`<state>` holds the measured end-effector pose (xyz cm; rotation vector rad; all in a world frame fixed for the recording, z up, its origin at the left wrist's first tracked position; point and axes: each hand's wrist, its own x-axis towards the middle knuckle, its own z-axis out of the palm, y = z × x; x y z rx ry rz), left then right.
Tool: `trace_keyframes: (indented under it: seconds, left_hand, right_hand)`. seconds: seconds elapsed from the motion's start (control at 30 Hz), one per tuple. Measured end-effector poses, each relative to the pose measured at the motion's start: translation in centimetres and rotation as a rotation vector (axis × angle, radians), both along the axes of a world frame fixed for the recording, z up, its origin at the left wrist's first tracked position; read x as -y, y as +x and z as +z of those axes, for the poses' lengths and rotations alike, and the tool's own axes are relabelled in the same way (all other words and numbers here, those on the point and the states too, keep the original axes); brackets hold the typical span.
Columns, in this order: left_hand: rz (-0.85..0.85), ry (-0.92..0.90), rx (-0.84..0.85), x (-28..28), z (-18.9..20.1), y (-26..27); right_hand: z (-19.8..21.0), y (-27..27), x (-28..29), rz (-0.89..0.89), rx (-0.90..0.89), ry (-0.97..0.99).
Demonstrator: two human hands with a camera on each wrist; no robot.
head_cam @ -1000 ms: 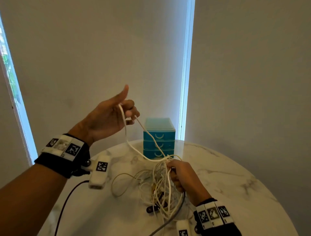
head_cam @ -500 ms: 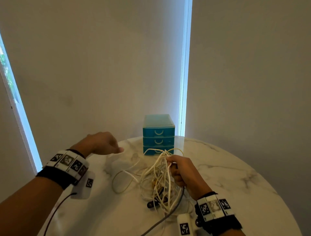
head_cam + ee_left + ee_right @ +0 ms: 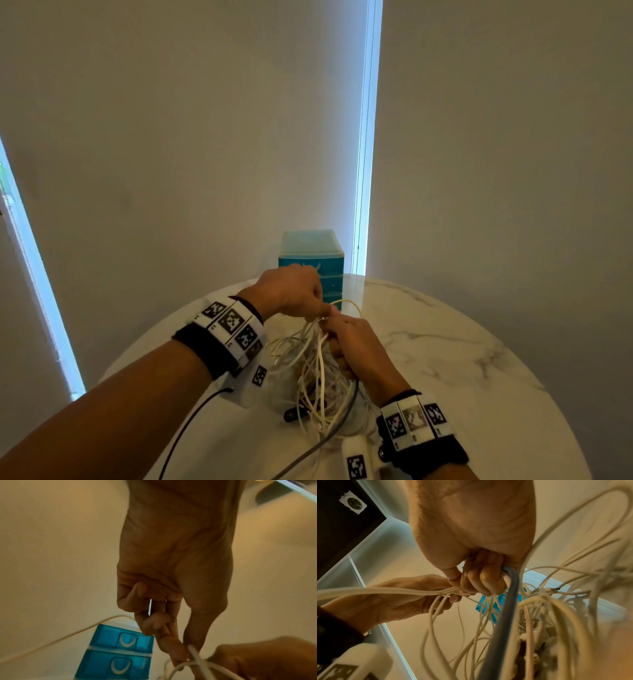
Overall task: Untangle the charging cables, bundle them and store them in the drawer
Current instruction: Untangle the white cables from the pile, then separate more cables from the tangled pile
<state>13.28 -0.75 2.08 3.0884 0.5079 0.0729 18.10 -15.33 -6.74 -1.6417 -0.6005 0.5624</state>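
A tangle of white charging cables [image 3: 313, 370] hangs over the marble table [image 3: 462, 359]. My right hand [image 3: 356, 346] grips the bunch at its top, fingers curled round several strands and a thick grey cable [image 3: 503, 612]. My left hand [image 3: 294, 291] reaches in from the left and pinches one white strand [image 3: 193, 652] between thumb and forefinger, right beside the right hand [image 3: 267, 658]. The left hand [image 3: 412, 600] shows behind the cables [image 3: 539, 608] in the right wrist view. The blue drawer unit [image 3: 317, 255] stands just beyond the hands, its drawers [image 3: 120, 654] closed.
The round table's far edge runs close behind the drawer unit, against pale curtains with a bright gap [image 3: 364, 137]. A black plug [image 3: 291, 415] lies under the tangle. Dark wires [image 3: 191, 421] trail from my wrist devices across the near table.
My left hand came down from holding one cable high, swept over the table at the left, then moved right to the top of the bundle. The right hand stayed on the bunch.
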Motion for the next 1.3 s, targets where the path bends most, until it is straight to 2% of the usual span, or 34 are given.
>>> trace_keyframes:
  seconds: [0.07, 0.13, 0.33, 0.43, 0.5, 0.53, 0.57, 0.63, 0.67, 0.7, 0.77, 0.83, 0.93, 1.0, 1.07, 1.13, 1.2, 1.3]
  left_hand:
    - [-0.013, -0.003, -0.012, -0.7, 0.7, -0.1]
    - [-0.019, 0.012, 0.06, -1.6, 2.0, -1.0]
    - [-0.078, -0.227, 0.617, -6.7, 7.8, -6.8]
    - [0.019, -0.406, 0.868, -10.8, 9.3, -11.1]
    - [0.209, -0.457, 1.025, -15.3, 8.8, -14.6]
    - [0.366, -0.454, 1.073, -17.7, 8.2, -16.6]
    - [0.572, -0.423, 1.068, -19.9, 7.3, -18.8]
    - [1.044, -0.344, 0.917, -23.0, 4.8, -23.1]
    - [1.187, -0.316, 0.879, -23.6, 3.6, -24.9]
    - [1.246, -0.273, 0.897, -23.5, 2.5, -26.3]
    - [1.177, -0.116, 1.038, -22.9, 0.8, -27.4]
    - [1.002, -0.03, 1.184, -22.2, -0.2, -27.0]
    - [0.707, -0.106, 1.163, -20.6, -0.2, -24.5]
    - [0.489, -0.252, 1.032, -18.5, 0.1, -22.1]
    - [0.273, -0.365, 0.812, -14.9, 0.6, -19.5]
    - [0.044, -0.482, 0.58, -10.2, 0.7, -16.9]
    - [-0.117, -0.605, 0.374, -5.4, 0.4, -14.8]
    - [-0.318, -0.601, 0.133, -0.3, -1.5, -11.3]
  right_hand:
    - [0.2, -0.3, 0.2, 0.012, 0.036, 0.008]
    - [0.4, -0.5, 0.5, 0.009, 0.078, 0.006]
    - [0.2, -0.6, 0.9, -0.007, 0.012, 0.054]
    - [0.6, -0.6, 0.9, -0.018, -0.003, 0.088]
    - [0.9, -0.7, 0.9, -0.004, 0.001, 0.113]
    - [1.0, -0.8, 0.9, 0.015, -0.002, 0.131]
    - [1.2, -1.1, 0.9, 0.037, 0.001, 0.146]
    - [1.3, -1.6, 0.8, 0.06, 0.045, 0.15]
    - [1.3, -1.8, 0.6, 0.056, 0.084, 0.132]
    - [1.2, -2.0, 0.3, 0.045, 0.131, 0.106]
    - [0.8, -2.2, -0.2, 0.006, 0.243, 0.046]
    - [0.7, -2.4, -0.5, -0.014, 0.278, 0.052]
    - [1.3, -2.7, -0.6, 0.072, 0.059, 0.234]
    - [2.1, -2.9, -0.3, 0.152, -0.177, 0.407]
    - [2.6, -3.1, 0.2, 0.226, -0.353, 0.581]
    - [2.8, -3.4, 0.5, 0.28, -0.422, 0.701]
    - [2.9, -3.7, 0.4, 0.288, -0.45, 0.762]
    - [2.9, -4.1, -0.1, 0.23, -0.473, 0.811]
